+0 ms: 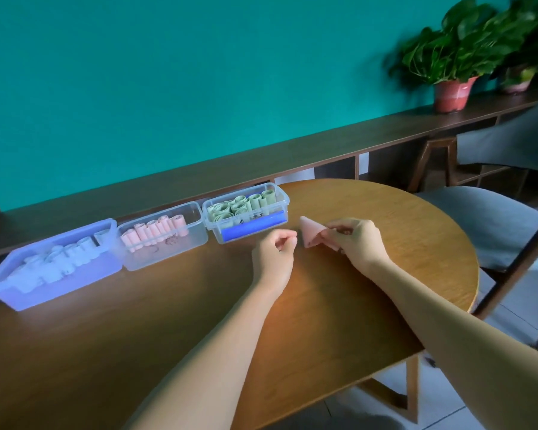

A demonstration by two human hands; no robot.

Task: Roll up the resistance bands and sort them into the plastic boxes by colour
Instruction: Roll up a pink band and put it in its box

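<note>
My right hand point(359, 242) pinches a pink resistance band point(312, 232) just above the round wooden table point(401, 259); the band is folded and partly hidden under the fingers. My left hand point(275, 254) hovers a little to its left with curled fingers, holding nothing. Three plastic boxes stand in a row at the back left. The blue box point(3, 282) holds several pale rolls, the clear middle box point(199, 235) holds several pink rolls, and the right box point(284, 198) holds several green rolls.
A long dark shelf point(261, 156) runs along the teal wall behind the boxes. Potted plants point(452, 94) stand on it at the far right. A grey chair point(491, 225) sits beside the table's right edge.
</note>
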